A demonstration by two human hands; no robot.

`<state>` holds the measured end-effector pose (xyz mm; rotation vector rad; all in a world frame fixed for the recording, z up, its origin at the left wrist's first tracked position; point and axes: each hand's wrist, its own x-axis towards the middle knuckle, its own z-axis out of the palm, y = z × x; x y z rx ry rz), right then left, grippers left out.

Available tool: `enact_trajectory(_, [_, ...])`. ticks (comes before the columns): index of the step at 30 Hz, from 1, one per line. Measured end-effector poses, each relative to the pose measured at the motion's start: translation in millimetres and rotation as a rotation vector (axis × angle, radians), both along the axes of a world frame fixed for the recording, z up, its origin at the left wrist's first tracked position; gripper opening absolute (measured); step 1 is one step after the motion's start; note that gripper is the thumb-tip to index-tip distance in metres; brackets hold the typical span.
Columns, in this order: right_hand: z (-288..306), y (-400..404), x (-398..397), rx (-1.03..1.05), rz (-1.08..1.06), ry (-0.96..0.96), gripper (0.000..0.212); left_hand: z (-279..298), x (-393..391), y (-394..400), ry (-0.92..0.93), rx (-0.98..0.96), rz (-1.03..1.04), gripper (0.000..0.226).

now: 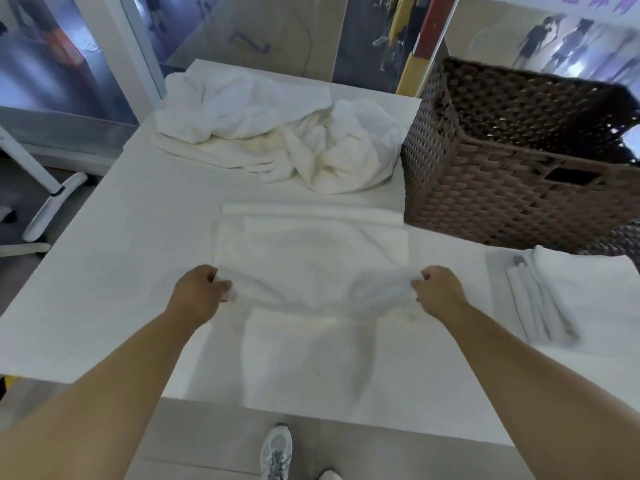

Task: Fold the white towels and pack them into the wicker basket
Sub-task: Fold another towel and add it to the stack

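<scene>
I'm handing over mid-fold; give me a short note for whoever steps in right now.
Left hand and right hand each pinch a side of the towel lying on the table, mid-fold.
Folded towels lie at the right, near the basket.
Unfolded pile lies at the far side.
Left: finish this fold, fold the pile, pack everything; the basket's inside is not fully visible.

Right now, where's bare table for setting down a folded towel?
Bare: left strip between the table edge and the spread towel. Crowded: crumpled pile at back, wicker basket back right, folded stack right.
</scene>
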<state>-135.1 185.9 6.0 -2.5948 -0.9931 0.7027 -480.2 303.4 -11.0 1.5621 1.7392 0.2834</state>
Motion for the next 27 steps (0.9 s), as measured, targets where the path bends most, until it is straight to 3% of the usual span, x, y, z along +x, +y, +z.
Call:
enact_trajectory(4, [37.8,29.6,0.9,0.334,-0.082,-0.039,0.022,29.1,11.7,26.4,-0.15,0.185,0.081,0.006])
enact_trajectory(6, [35.1,30.6,0.2,0.413,-0.129,-0.031,0.021,28.0,11.6,25.8,-0.196,0.18,0.129,0.006])
enact_trajectory(13, [-40.6,-13.7,6.2,-0.073,-0.089,0.05,0.02,-30.5,-1.3,-11.8,-0.06,-0.109,0.121,0.027])
enact_trajectory(20, [-65.9,-26.5,5.8,-0.155,-0.074,0.007,0.031,-48.8,-3.2,-23.0,0.122,-0.069,0.103,0.035])
enact_trajectory(23, [-68.4,-26.0,2.3,-0.172,-0.085,0.028,0.023,-48.4,-0.6,-26.8,0.198,-0.112,0.103,0.032])
enact_trajectory(27, [-67.3,-25.7,-3.1,-0.212,-0.081,0.069,0.039,-47.5,2.2,-30.3,0.112,-0.118,0.107,0.039])
